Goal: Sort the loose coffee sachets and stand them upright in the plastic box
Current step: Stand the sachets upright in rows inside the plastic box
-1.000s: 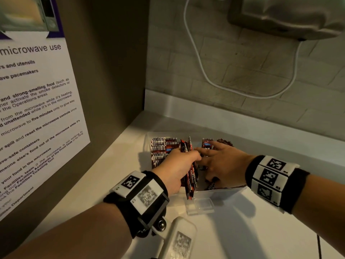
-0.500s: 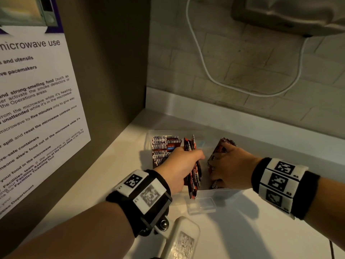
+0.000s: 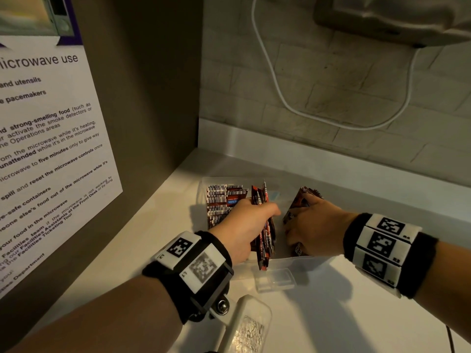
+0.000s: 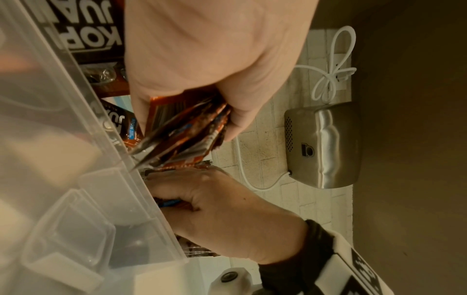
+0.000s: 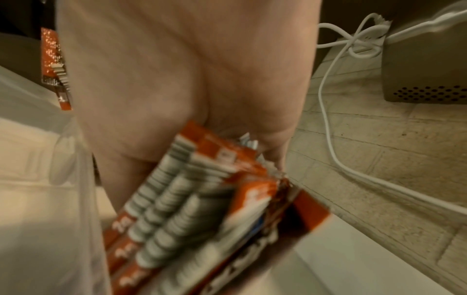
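Observation:
A clear plastic box (image 3: 300, 261) stands on the white counter, against the corner. Red and black coffee sachets (image 3: 221, 202) lie stacked at its left end. My left hand (image 3: 244, 225) grips a bundle of sachets (image 3: 265, 238) on edge in the middle of the box; the same bundle (image 4: 182, 135) shows between thumb and fingers in the left wrist view. My right hand (image 3: 311, 225) holds a second stack of sachets (image 3: 303, 197) tilted at the right end. In the right wrist view that stack (image 5: 202, 209) is blurred.
A white cable (image 3: 305, 113) loops down the tiled wall from a metal wall unit (image 3: 392, 19). A microwave notice (image 3: 46, 149) hangs on the left panel. The box latch (image 3: 275, 278) juts out over the counter (image 3: 331, 314).
My right hand has drawn back from the left hand to the box's right end, lifting a stack of sachets to a tilt. The left hand keeps its bundle in place.

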